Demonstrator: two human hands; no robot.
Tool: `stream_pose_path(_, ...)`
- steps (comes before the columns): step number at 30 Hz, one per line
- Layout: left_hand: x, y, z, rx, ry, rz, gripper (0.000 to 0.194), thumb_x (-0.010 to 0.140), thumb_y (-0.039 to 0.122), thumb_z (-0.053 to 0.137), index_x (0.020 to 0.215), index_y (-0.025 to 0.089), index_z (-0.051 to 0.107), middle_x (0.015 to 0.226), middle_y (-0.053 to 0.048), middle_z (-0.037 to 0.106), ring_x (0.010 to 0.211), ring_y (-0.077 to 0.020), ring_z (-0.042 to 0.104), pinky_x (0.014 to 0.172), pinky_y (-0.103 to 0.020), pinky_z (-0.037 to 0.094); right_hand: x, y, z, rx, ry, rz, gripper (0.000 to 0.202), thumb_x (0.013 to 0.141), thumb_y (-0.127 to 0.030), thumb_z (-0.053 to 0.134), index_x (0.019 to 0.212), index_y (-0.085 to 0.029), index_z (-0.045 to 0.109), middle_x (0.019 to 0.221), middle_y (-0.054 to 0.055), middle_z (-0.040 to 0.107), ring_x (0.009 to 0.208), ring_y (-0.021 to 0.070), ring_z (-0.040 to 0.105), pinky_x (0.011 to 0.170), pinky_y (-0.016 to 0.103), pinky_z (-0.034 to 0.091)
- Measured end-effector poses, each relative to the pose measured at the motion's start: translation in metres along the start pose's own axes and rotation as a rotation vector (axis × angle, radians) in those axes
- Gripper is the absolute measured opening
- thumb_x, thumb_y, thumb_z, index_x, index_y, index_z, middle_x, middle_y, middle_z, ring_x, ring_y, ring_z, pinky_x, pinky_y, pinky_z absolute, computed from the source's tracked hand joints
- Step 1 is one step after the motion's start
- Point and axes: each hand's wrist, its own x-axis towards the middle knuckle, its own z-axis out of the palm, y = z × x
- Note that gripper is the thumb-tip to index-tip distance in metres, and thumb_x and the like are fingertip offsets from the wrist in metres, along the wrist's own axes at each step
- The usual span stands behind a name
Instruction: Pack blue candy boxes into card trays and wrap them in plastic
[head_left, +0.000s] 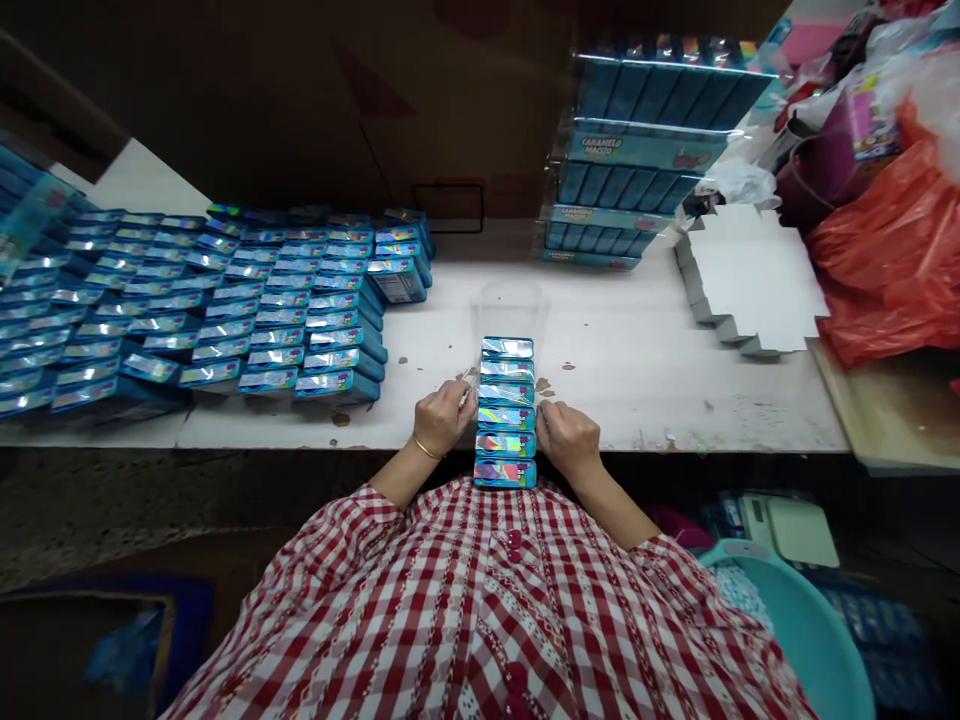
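Note:
A row of several small blue candy boxes [507, 418] runs from the table's front edge towards the back, with the nearest box close to my checked shirt. Clear plastic film glints over the boxes, and the see-through end of a plastic bag [510, 300] lies flat beyond the farthest one. At the row's left side, my left hand [444, 415] is closed, thumb and fingers pinching the bag's edge. My right hand [568, 437] is closed too, its fingertips at the bag's right side against the boxes. Its grip is partly hidden by the curled fingers.
Many blue boxes [255, 310] stand in rows on the left. Wrapped packs [630, 150] are stacked at the back right, near white cut-out cards [757, 280]. A red plastic bag [892, 250] lies far right. Below the table are a turquoise basin [817, 640] and a pale scale [795, 530].

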Motion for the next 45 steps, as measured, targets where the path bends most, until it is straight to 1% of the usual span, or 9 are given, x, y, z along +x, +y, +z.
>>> stream_pose_path(5, -0.029, -0.001, -0.008, -0.094, 0.039, 0.189, 0.018, 0.089, 0.025, 0.04, 0.087, 0.018, 0.057, 0.08, -0.007, 0.067, 0.076, -0.0142, 0.063, 0.071, -0.026, 0.047, -0.019, 0.005, -0.009, 0.135, 0.036, -0.19, 0.024, 0.087, -0.019, 0.042, 0.069, -0.019, 0.058, 0.054, 0.0, 0.052, 0.056, 0.0126, 0.043, 0.06, 0.027, 0.028)
stream_pose_path(9, -0.05, 0.0, -0.004, -0.092, 0.049, 0.143, 0.015, 0.088, 0.026, 0.042, 0.09, 0.018, 0.055, 0.08, -0.007, 0.066, 0.073, -0.0141, 0.062, 0.068, -0.026, 0.047, -0.034, 0.001, -0.009, 0.147, 0.052, -0.216, 0.019, 0.085, -0.017, 0.046, 0.07, -0.018, 0.057, 0.055, 0.0, 0.051, 0.057, 0.0134, 0.042, 0.06, 0.028, 0.028)
stream_pose_path(13, -0.048, 0.002, 0.003, 0.069, 0.021, 0.052, 0.019, 0.087, 0.032, 0.044, 0.084, 0.016, 0.054, 0.068, -0.004, 0.061, 0.061, -0.0141, 0.058, 0.058, -0.026, 0.042, -0.033, -0.003, -0.006, 0.095, 0.004, -0.173, 0.023, 0.085, -0.018, 0.045, 0.065, -0.018, 0.053, 0.056, 0.001, 0.05, 0.056, 0.0135, 0.04, 0.058, 0.028, 0.026)
stream_pose_path(17, -0.046, 0.001, -0.002, 0.172, -0.068, 0.131, 0.029, 0.09, 0.024, 0.039, 0.064, 0.018, 0.05, 0.058, -0.001, 0.056, 0.053, -0.0124, 0.052, 0.054, -0.026, 0.034, -0.032, 0.0, -0.009, 0.11, -0.037, -0.268, 0.026, 0.085, -0.018, 0.044, 0.059, -0.018, 0.051, 0.055, 0.001, 0.049, 0.054, 0.0134, 0.037, 0.056, 0.03, 0.024)
stream_pose_path(24, -0.068, 0.007, -0.018, 0.062, -0.134, 0.308, 0.027, 0.09, 0.02, 0.038, 0.066, 0.018, 0.052, 0.06, -0.001, 0.056, 0.053, -0.012, 0.05, 0.055, -0.026, 0.034, -0.048, 0.004, -0.019, 0.129, 0.06, -0.442, 0.028, 0.083, -0.017, 0.045, 0.055, -0.02, 0.048, 0.049, -0.001, 0.046, 0.052, 0.0131, 0.037, 0.056, 0.03, 0.024)
stream_pose_path(30, -0.05, 0.008, -0.01, -0.005, 0.06, 0.051, 0.015, 0.088, 0.024, 0.045, 0.078, 0.016, 0.053, 0.062, 0.0, 0.057, 0.051, -0.0105, 0.052, 0.053, -0.023, 0.037, -0.031, -0.005, -0.018, 0.003, 0.137, -0.233, 0.021, 0.082, -0.018, 0.05, 0.061, -0.019, 0.052, 0.05, -0.001, 0.048, 0.051, 0.0127, 0.039, 0.054, 0.03, 0.026)
stream_pose_path(35, -0.037, 0.008, -0.009, -0.139, 0.203, 0.155, 0.005, 0.085, 0.02, 0.05, 0.081, 0.018, 0.051, 0.073, -0.003, 0.062, 0.065, -0.0108, 0.058, 0.061, -0.021, 0.043, -0.027, -0.008, -0.016, 0.101, 0.222, -0.253, 0.014, 0.083, -0.019, 0.054, 0.069, -0.019, 0.058, 0.051, -0.001, 0.053, 0.051, 0.0116, 0.046, 0.054, 0.028, 0.031)
stream_pose_path(40, -0.046, 0.01, -0.004, -0.275, 0.188, 0.118, 0.004, 0.085, 0.021, 0.048, 0.081, 0.019, 0.049, 0.076, -0.003, 0.062, 0.069, -0.0112, 0.059, 0.064, -0.022, 0.045, -0.034, -0.013, -0.017, 0.422, 0.142, -0.071, 0.013, 0.085, -0.016, 0.05, 0.079, -0.017, 0.062, 0.062, 0.002, 0.061, 0.057, 0.011, 0.054, 0.056, 0.024, 0.039)
stream_pose_path(45, -0.06, 0.006, 0.012, -0.242, -0.027, -0.207, 0.012, 0.084, 0.031, 0.048, 0.087, 0.02, 0.049, 0.067, 0.001, 0.056, 0.059, -0.0123, 0.055, 0.057, -0.024, 0.041, -0.057, -0.01, -0.018, 0.668, 0.085, 0.091, 0.016, 0.086, -0.021, 0.048, 0.084, -0.018, 0.064, 0.072, 0.004, 0.065, 0.064, 0.0126, 0.06, 0.063, 0.024, 0.047)
